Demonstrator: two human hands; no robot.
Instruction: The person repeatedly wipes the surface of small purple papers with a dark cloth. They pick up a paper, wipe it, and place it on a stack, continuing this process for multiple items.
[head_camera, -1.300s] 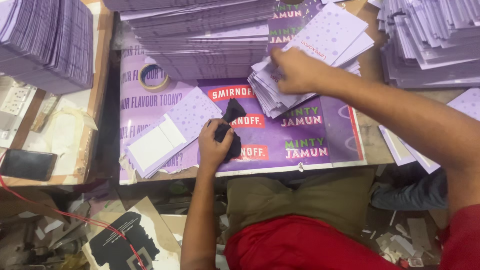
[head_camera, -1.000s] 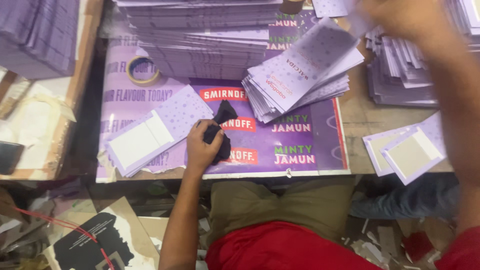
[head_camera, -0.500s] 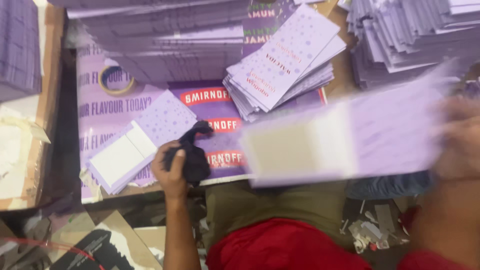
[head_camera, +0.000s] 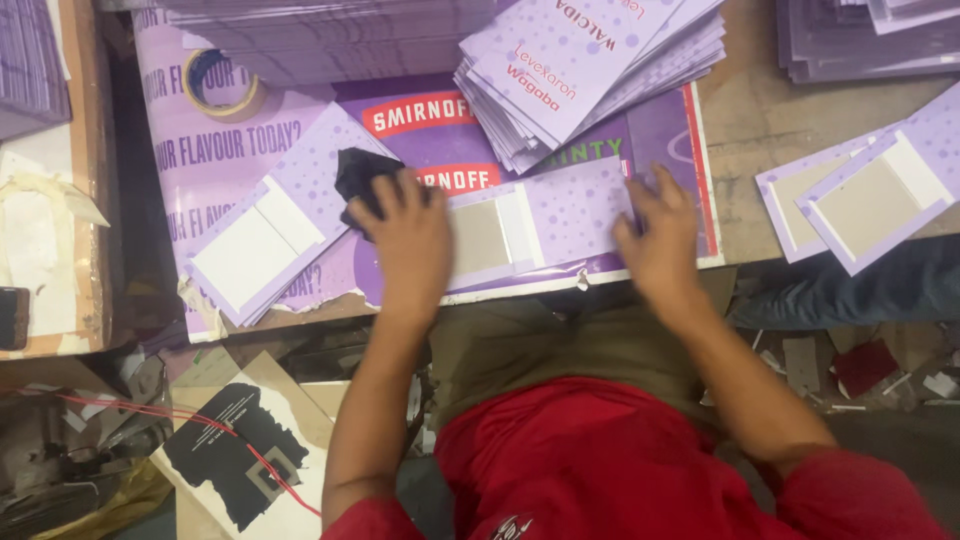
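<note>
While pressing down with both palms, the person is flattening a long purple cardboard sleeve with pale dots and a grey-white panel (head_camera: 540, 225) against the near edge of the desk (head_camera: 770, 120). The left hand (head_camera: 410, 245) is lying spread over the sleeve's left end, and its fingers are also resting on a crumpled black cloth (head_camera: 362, 178) just beyond; whether it is gripping the cloth I cannot tell. The right hand (head_camera: 660, 235) is lying open and flat on the sleeve's right end, holding nothing.

Judging from this, the step in hand is laying the sleeve flat and steadying it, and the next move probably calls for a firm wipe or press along the panel with the cloth, while the other hand is keeping the piece from sliding.

Beneath the sleeve a large purple printed poster sheet (head_camera: 200, 150) is covering the desk. A finished-looking folded sleeve pile (head_camera: 265, 235) is lying toward the left edge, a fanned stack of purple dotted cards (head_camera: 590, 70) is sitting toward the far edge, and two more opened sleeves (head_camera: 865, 200) are lying at the right edge. A roll of tape (head_camera: 222, 88) is sitting near the far left corner. Below the desk, scrap card and a red wire (head_camera: 200, 425) are littering the floor.
</note>
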